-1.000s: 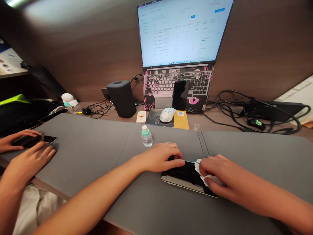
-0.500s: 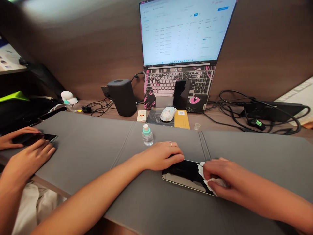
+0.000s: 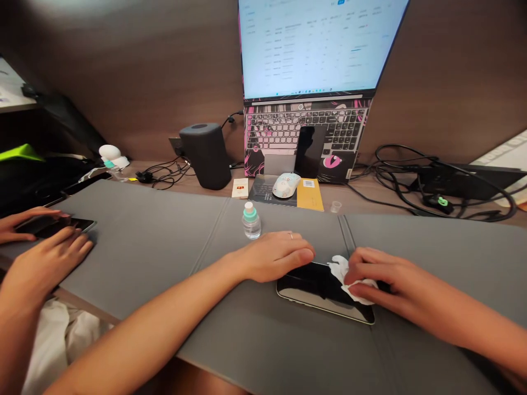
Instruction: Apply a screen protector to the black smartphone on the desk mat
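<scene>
A smartphone lies screen up on the grey desk mat. My left hand, with a ring on one finger, rests over its far left edge and holds it there; the fingertips are partly hidden. Pinched in my right hand is a crumpled white tissue, which lies against the right part of the screen. A small clear bottle with a turquoise collar and pale cap stands upright beyond my left forearm.
Behind the grey mat stand a laptop with a dark phone leaning on it, a mouse, a black cylindrical speaker and tangled cables. A small clear cap lies nearby. At left, another person's hands hold a phone.
My right hand and the tissue have shifted toward the phone's far edge, uncovering its near right corner. My left hand stays at the phone. The camera view has tilted down slightly.
</scene>
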A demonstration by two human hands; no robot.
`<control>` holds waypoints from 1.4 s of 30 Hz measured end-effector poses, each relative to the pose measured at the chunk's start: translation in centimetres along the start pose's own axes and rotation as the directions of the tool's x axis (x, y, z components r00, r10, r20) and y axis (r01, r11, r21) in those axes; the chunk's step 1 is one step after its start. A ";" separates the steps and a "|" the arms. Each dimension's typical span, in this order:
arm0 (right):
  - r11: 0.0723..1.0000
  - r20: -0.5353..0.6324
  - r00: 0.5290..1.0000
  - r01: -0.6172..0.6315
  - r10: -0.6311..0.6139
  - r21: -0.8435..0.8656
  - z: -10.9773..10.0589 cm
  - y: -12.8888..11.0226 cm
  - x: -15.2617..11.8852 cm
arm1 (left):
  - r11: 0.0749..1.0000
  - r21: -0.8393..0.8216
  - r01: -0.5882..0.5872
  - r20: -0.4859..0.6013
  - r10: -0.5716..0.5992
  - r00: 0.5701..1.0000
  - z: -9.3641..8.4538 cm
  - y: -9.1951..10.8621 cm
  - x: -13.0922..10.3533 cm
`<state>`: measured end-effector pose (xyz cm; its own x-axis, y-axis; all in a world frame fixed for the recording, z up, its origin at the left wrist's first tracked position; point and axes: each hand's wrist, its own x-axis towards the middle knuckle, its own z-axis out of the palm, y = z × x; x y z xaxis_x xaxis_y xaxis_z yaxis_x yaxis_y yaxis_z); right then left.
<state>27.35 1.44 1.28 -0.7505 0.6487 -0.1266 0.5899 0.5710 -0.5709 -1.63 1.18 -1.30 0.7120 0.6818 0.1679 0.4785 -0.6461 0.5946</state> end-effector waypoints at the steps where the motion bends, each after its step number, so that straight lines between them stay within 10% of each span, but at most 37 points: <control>1: 1.000 -0.023 1.000 0.002 -0.002 -0.015 0.0 0.0 0.0 | 1.000 0.010 -0.006 0.009 0.006 1.000 -0.1 -0.1 0.0; 9: 0.999 -0.073 0.997 0.037 -0.036 0.015 1.0 -0.4 -0.7 | 1.000 0.003 -0.005 0.014 0.005 1.000 0.1 0.1 0.5; 27: 0.913 -0.106 0.923 0.341 -0.371 -0.225 5.4 -5.7 7.3 | 0.968 -0.220 0.116 0.075 -0.101 0.992 -1.0 -0.9 0.3; 34: 0.959 0.217 0.940 0.280 -0.264 -0.046 2.0 -4.5 4.9 | 0.924 -0.369 0.100 0.015 -0.102 0.995 -0.9 -0.7 -0.7; 42: 0.994 0.267 0.959 0.105 -0.093 -0.034 -1.8 -2.3 3.0 | 0.947 -0.315 0.067 0.003 -0.069 0.998 -0.4 -0.6 -1.0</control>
<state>24.26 3.01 3.61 -0.8541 0.4349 -0.2852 0.5173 0.6530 -0.5532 -2.80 1.00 -1.48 0.6785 0.7240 0.1242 0.3386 -0.4584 0.8217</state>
